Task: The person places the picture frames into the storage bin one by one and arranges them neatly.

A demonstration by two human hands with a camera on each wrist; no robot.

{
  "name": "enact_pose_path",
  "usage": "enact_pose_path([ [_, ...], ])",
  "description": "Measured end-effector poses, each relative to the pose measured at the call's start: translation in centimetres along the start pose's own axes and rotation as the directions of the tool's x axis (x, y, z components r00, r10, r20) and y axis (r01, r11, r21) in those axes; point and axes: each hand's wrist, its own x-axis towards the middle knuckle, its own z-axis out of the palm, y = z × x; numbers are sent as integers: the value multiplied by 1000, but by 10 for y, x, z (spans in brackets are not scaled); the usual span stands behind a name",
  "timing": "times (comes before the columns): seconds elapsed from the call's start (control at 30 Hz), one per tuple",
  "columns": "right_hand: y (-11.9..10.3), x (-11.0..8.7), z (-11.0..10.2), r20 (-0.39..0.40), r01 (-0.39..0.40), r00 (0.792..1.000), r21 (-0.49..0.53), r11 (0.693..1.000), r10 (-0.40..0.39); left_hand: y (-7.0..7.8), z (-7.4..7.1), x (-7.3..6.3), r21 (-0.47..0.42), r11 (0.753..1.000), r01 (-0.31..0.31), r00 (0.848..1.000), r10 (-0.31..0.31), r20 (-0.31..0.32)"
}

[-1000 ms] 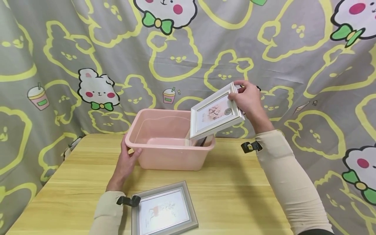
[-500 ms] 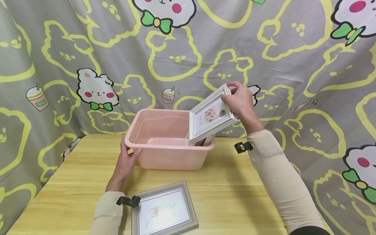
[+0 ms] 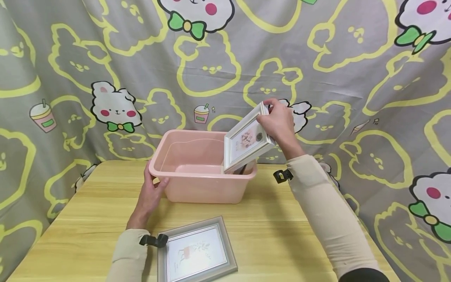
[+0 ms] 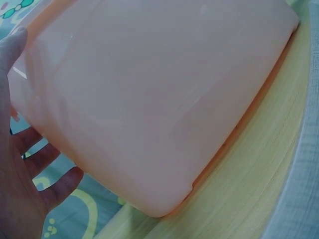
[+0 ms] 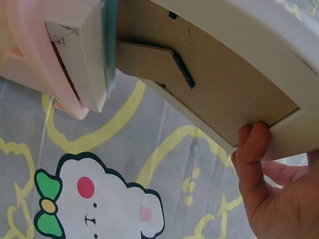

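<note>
My right hand (image 3: 280, 122) pinches the upper right corner of a white picture frame (image 3: 246, 140) with a flower print. The frame leans over the right end of a pink plastic tub (image 3: 204, 190), its lower edge at the tub's opening. On its back, the right wrist view shows a brown board with a fold-out stand (image 5: 144, 59). Other frame edges (image 5: 82, 57), white and bluish, stick up at the tub's rim there. My left hand (image 3: 150, 197) holds the tub's left end, thumb at the front under the rim and fingers along the side.
A grey picture frame (image 3: 230, 250) with a pale print lies face up near the front of the wooden table (image 3: 278, 235). Behind the table hangs a grey curtain (image 3: 148, 66) with rabbit drawings. Black straps (image 3: 283, 176) sit at both wrists.
My right hand has moved left and slightly down with the white picture frame, which now leans more steeply into the tub. My left hand, the tub and the grey frame stay in place.
</note>
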Motion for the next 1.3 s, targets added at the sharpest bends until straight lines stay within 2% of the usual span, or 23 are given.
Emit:
enact_pose_path([
  [0.3,-5,1,18,-18,55,998,-48,997,-56,-1,-1,0,-8,1000,-19,1000,19,1],
  [0.9,-15,1,42,18,54,998,-94,994,-53,0,0,0,2,1000,-28,1000,28,1],
  [1.3,-12,2,63,22,70,997,-128,989,-68,1,1,-1,-7,1000,-23,1000,23,-5],
])
